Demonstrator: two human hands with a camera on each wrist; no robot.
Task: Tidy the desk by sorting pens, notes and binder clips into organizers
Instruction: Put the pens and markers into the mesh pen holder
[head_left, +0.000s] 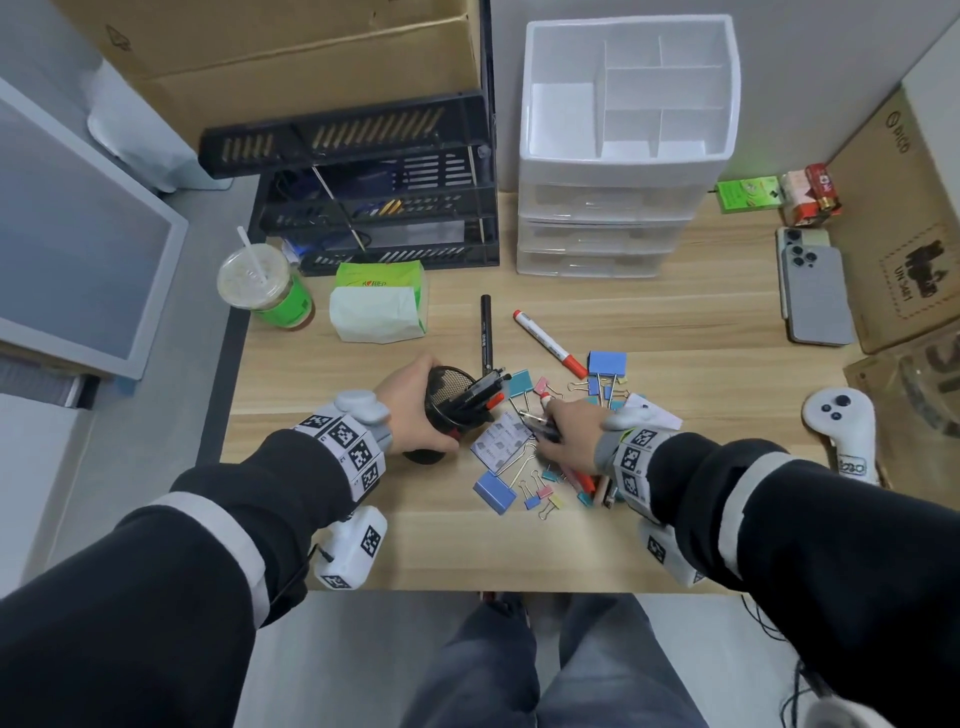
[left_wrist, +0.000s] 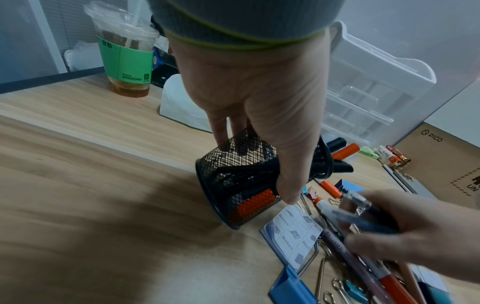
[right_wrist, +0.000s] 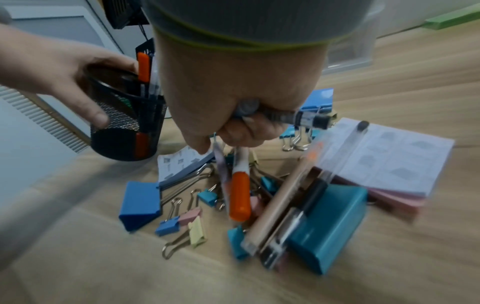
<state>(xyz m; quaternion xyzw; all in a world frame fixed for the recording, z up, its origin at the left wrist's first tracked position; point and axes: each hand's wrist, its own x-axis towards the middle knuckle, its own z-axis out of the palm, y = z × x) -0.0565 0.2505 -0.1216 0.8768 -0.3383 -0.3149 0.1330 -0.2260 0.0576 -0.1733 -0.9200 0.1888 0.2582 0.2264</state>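
My left hand (head_left: 410, 410) grips a black mesh pen cup (head_left: 449, 400), tilted toward the right with several pens inside; the left wrist view shows thumb and fingers round the cup (left_wrist: 233, 185). My right hand (head_left: 558, 423) is low over a pile of coloured binder clips (head_left: 495, 491). It holds a clear pen (right_wrist: 298, 118) across the palm, and its fingers pinch a red-capped marker (right_wrist: 240, 195). A notes pad (head_left: 501, 441) lies between the hands. A black pen (head_left: 486, 332) and a red-and-white marker (head_left: 550, 343) lie farther back.
A white drawer organizer (head_left: 623, 156) with open top compartments stands at the back, and a black tray rack (head_left: 374, 208) to its left. A drink cup (head_left: 265, 286), a tissue pack (head_left: 379, 306), two phones (head_left: 813, 291) and a white controller (head_left: 841, 426) sit around the edges.
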